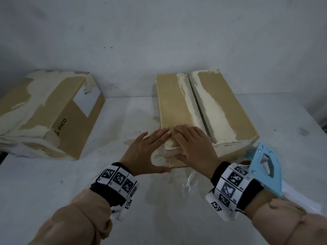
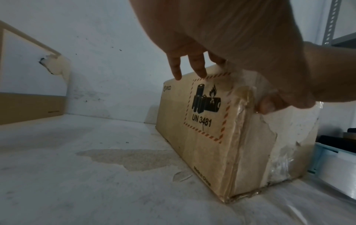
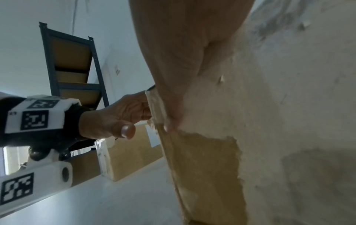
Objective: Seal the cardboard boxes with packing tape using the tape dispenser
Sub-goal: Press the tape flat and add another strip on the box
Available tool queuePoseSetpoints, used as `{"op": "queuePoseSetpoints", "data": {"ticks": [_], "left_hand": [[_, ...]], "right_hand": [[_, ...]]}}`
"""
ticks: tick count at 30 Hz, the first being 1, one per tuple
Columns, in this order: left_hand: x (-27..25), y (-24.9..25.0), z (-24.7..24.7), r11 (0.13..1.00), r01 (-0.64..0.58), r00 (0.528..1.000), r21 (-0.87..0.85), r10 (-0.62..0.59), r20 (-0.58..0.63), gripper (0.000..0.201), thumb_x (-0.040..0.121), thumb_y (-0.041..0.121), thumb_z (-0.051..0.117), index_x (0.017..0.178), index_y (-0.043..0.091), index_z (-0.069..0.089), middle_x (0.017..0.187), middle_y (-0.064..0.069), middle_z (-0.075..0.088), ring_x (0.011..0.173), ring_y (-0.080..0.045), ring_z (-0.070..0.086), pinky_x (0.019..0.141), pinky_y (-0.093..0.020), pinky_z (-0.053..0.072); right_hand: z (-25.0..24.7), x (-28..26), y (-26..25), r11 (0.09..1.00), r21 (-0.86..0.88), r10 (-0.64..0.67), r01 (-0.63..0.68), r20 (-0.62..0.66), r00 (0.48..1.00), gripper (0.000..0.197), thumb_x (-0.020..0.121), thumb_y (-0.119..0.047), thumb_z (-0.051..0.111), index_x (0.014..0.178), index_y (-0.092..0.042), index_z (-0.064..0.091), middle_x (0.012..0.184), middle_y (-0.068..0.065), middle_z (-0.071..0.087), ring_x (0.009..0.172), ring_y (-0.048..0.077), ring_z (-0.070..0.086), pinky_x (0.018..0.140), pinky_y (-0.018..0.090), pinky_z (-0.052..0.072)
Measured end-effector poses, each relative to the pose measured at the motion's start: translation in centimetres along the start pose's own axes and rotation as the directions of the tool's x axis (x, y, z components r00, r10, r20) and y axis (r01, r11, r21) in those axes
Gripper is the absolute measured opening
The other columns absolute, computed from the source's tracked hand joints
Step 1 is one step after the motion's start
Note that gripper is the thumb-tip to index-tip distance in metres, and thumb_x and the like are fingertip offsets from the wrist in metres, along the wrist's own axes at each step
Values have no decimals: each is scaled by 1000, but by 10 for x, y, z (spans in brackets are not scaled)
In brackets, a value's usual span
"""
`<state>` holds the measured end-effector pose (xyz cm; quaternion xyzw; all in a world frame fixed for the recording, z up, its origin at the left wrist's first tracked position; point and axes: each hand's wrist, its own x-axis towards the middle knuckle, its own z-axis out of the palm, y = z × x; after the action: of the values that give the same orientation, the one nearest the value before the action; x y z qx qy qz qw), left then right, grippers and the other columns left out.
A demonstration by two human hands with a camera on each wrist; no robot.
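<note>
Both hands are lying flat and open on the near left corner of the box point(image 1: 200, 110) that is sitting toward the back edge of the desk point(image 1: 53, 183), right of its middle. The left hand point(image 1: 146, 152) is pressing with straight fingers on the top flap while its thumb is reaching along the near end; the right hand point(image 1: 192, 145) is spreading over the same corner, thumb down on the near face. Neither is gripping anything. The centre seam point(image 1: 201, 106) is standing slightly open, with torn pale paper along both sides.

The blue tape dispenser point(image 1: 263, 167) is lying on the desk just beside the box's near right corner, close to the right wrist and untouched. A second box point(image 1: 51, 110), badly peeled, is resting near the desk's left edge, well apart from the first.

The step in hand looks like flattening the flaps before taping. To do it well, the person should be pushing the flaps level and closing the seam, then keeping the left hand down as an anchor while the right fetches the dispenser. The ragged surface may hold tape poorly, so firm rubbing along the strip will likely matter.
</note>
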<state>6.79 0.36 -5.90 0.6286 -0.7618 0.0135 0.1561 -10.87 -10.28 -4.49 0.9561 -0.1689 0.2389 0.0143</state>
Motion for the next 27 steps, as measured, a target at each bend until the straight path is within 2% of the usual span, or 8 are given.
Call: {"op": "queuePoseSetpoints", "data": {"ticks": [6,10,13,15,17,20,24,27], "left_hand": [[1,2,-1,1000,17,1000,-7,-17,6,100,70,81,39,145,19,16,151,4,22,135,-17,36,108,-40,24],[1,1,-4,1000,12,1000,-22,-11,20,97,71,77,43,145,20,15,150,3,23,134,-19,37,106,-40,29],[2,3,-9,1000,4,1000,-14,-4,8,88,77,77,34,143,20,20,149,2,28,133,-18,40,105,-41,30],[5,5,-15,999,-21,996,-29,18,-87,74,85,68,29,136,15,40,139,-2,47,121,-16,52,101,-39,34],[11,6,-24,1000,-24,975,-7,22,-223,65,94,55,24,115,8,62,115,-7,67,96,-20,67,91,-34,46],[29,2,-34,1000,29,952,11,-24,-304,65,98,45,19,100,4,69,93,-11,73,76,-25,70,77,-28,45],[65,-13,-38,991,128,981,-47,-133,-143,73,92,59,18,124,5,56,125,-14,60,109,-28,61,92,-40,47],[92,-17,-34,947,311,950,-83,-306,64,81,82,67,19,143,15,31,152,-7,27,139,-22,28,111,-43,29]], "right_hand": [[-8,4,-7,992,89,90,-88,-25,996,56,77,-56,50,105,-8,60,104,8,64,99,24,55,86,32,34],[-4,5,-6,994,77,88,-84,-56,995,52,76,-52,52,99,-7,63,102,9,65,98,25,55,83,33,36],[-5,0,-2,999,32,23,-24,28,999,60,59,-40,75,106,-7,60,110,11,64,104,27,56,87,36,43],[-8,-5,3,999,34,-2,-2,127,992,74,48,-35,82,113,-8,55,119,13,61,109,30,57,92,38,45],[-15,-9,7,991,117,48,-65,147,988,67,60,-42,72,115,-9,55,125,12,58,115,30,54,100,38,37],[-19,-19,11,970,129,195,-206,93,976,60,77,-55,46,114,-10,58,126,9,58,120,26,48,102,37,22],[-14,-30,9,972,-26,234,-233,42,971,60,81,-61,38,116,-17,59,125,8,59,117,28,50,98,45,26],[-13,-33,13,981,-67,187,-183,53,981,61,79,-61,43,118,-17,59,126,8,59,114,31,55,96,43,31]]}}
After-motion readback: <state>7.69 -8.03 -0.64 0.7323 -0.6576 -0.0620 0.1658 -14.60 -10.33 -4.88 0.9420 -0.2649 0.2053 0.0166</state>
